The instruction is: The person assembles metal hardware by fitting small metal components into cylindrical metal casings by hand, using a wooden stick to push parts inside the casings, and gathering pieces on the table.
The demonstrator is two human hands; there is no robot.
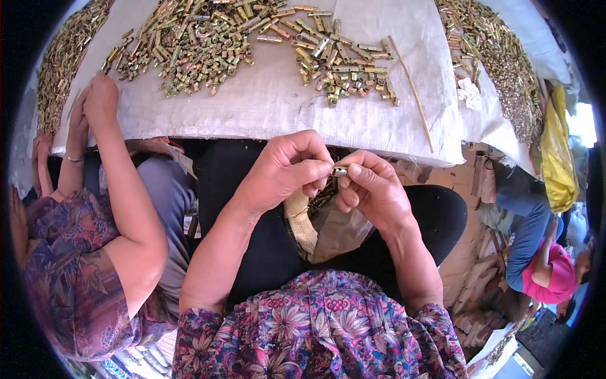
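Observation:
In front of my lap, just off the table's near edge, my left hand and my right hand meet at a small brass-coloured metal sleeve. Thumb and fingertips of each hand pinch it, the left at one end and the right at the other. A hole shows in the side of the sleeve; its ends are hidden by my fingers. Beyond my hands, a small pile of longer metal sleeves and short rings lies on the white woven cloth. To its left is a larger heap of short metal rings.
A thin wooden stick lies on the cloth at right. Between my knees is an open bag with a beige rim. A co-worker's arms reach to the table on the left. A yellow bag hangs at far right.

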